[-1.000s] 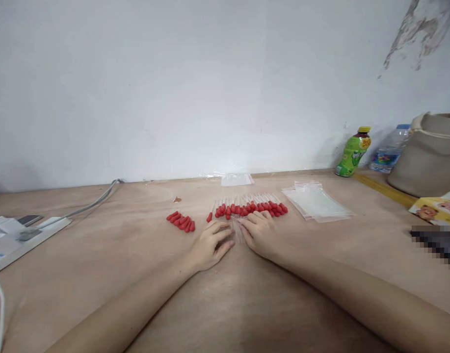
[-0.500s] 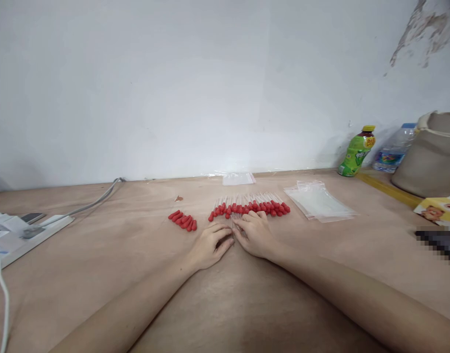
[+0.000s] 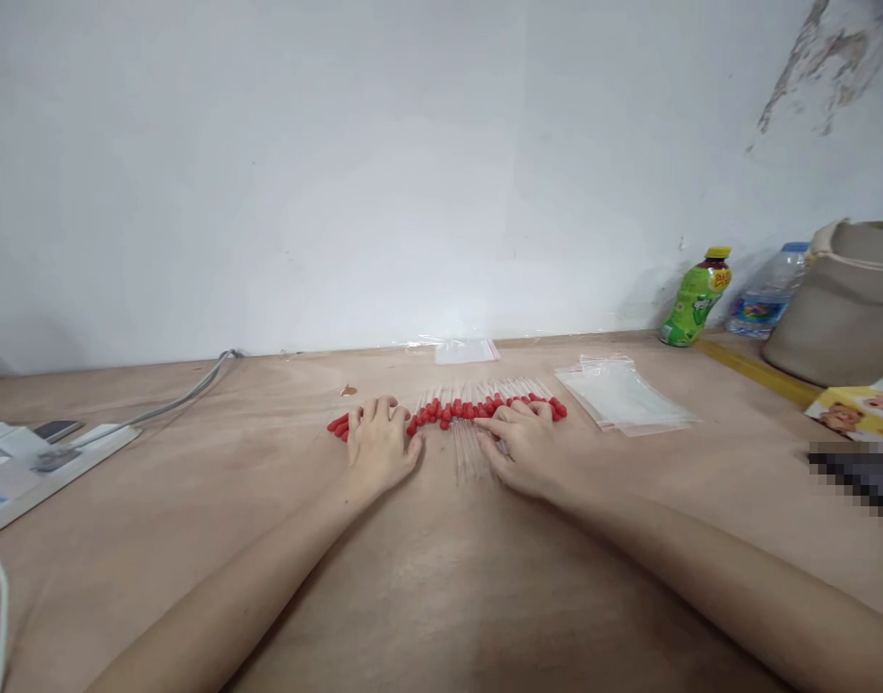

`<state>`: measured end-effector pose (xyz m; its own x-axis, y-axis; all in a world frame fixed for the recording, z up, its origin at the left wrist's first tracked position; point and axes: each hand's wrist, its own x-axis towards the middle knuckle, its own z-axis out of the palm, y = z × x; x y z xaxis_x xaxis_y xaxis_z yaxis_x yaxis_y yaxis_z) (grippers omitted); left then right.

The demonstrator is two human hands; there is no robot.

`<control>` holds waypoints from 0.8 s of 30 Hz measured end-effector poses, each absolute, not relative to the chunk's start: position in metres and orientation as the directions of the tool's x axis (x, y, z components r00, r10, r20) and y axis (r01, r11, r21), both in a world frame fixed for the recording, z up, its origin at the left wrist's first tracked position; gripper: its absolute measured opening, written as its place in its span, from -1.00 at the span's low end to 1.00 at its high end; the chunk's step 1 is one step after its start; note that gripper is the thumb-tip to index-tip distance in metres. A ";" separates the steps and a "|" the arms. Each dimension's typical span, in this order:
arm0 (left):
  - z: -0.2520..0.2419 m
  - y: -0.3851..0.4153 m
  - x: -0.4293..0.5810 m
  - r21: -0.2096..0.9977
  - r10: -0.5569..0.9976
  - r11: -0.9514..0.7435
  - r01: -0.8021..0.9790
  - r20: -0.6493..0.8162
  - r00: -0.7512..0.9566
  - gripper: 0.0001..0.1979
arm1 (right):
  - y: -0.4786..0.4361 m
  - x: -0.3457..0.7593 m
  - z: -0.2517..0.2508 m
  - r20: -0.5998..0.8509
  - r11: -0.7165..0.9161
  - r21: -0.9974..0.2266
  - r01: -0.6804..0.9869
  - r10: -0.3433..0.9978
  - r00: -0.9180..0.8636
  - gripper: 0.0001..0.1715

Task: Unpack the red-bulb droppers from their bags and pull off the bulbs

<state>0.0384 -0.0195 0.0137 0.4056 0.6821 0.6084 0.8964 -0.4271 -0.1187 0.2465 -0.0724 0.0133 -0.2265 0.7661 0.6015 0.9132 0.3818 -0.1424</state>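
Observation:
A row of clear glass droppers with red rubber bulbs [image 3: 477, 411] lies across the middle of the wooden table [image 3: 441, 577]. A small pile of loose red bulbs [image 3: 338, 424] lies to its left. My left hand [image 3: 378, 448] rests over that pile, fingers curled down on the bulbs; whether it grips one is hidden. My right hand [image 3: 526, 445] lies flat on the right part of the dropper row, fingers stretched out and apart.
A stack of clear zip bags [image 3: 621, 396] lies right of the droppers, another small bag [image 3: 465, 351] by the wall. A green bottle [image 3: 693, 298], a water bottle [image 3: 766, 292] and a beige bag [image 3: 845, 303] stand at the right. A power strip [image 3: 51, 464] with cable sits at the left.
My left hand has moved left and forward from the dropper row onto the loose red bulbs. My right hand has shifted slightly right and forward along the row.

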 end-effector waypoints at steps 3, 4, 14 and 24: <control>0.013 -0.009 0.039 -0.145 0.718 -0.396 0.907 0.567 0.404 -0.79 | -0.078 0.258 0.009 0.630 0.376 -0.126 0.918 0.745 -0.219 -0.76; 0.012 -0.007 0.039 -0.152 0.723 -0.393 0.907 0.558 0.407 -0.79 | -0.081 0.262 0.006 0.641 0.384 -0.118 0.916 0.734 -0.225 -0.76; 0.021 -0.019 0.031 -0.173 0.638 -0.375 0.911 0.664 0.389 -0.83 | -0.088 0.276 -0.014 0.761 0.443 -0.127 0.887 0.617 -0.199 -0.79; -0.002 -0.065 0.028 0.368 0.591 -0.807 0.463 0.529 0.609 -0.86 | -0.095 0.276 -0.012 0.739 0.650 0.074 0.757 0.474 -0.479 -0.49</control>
